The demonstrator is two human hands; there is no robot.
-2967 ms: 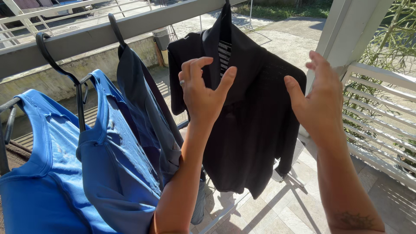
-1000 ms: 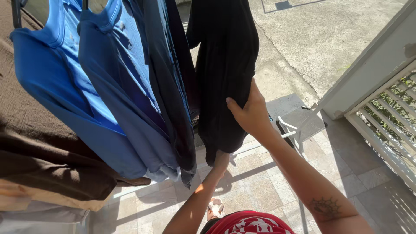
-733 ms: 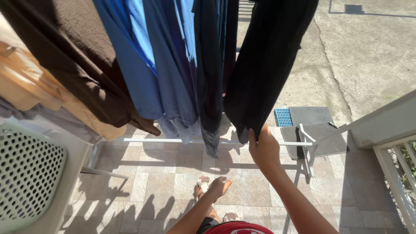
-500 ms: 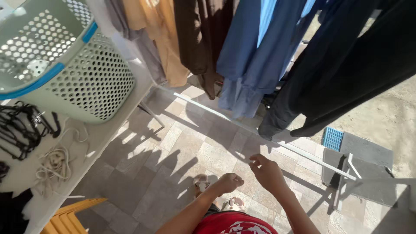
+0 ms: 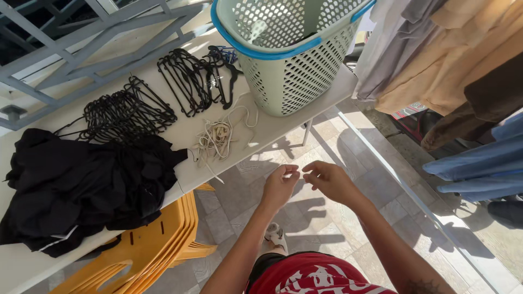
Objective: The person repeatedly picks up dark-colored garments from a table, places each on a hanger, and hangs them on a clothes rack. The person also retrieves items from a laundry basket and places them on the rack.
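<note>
My left hand [image 5: 280,184] and my right hand [image 5: 328,181] hover close together over the tiled floor, fingertips almost touching, and neither holds anything I can see. They are just off the near edge of a white table [image 5: 268,128]. On the table lie a heap of black clothing [image 5: 81,185], piles of black hangers [image 5: 152,90] and a tangle of pale cord [image 5: 220,135]. A light green perforated laundry basket [image 5: 291,51] with a blue rim stands at the table's right end.
Hung garments in grey, tan [image 5: 436,71], brown and blue [image 5: 479,163] fill the right side. A stack of yellow plastic chairs [image 5: 147,250] sits under the table. A white rack bar [image 5: 403,185] runs low across the floor at the right.
My view has swung left, away from the hanging black shirt and round to the table. My right hand let go of the shirt hem, and both hands have come together in front of me.
</note>
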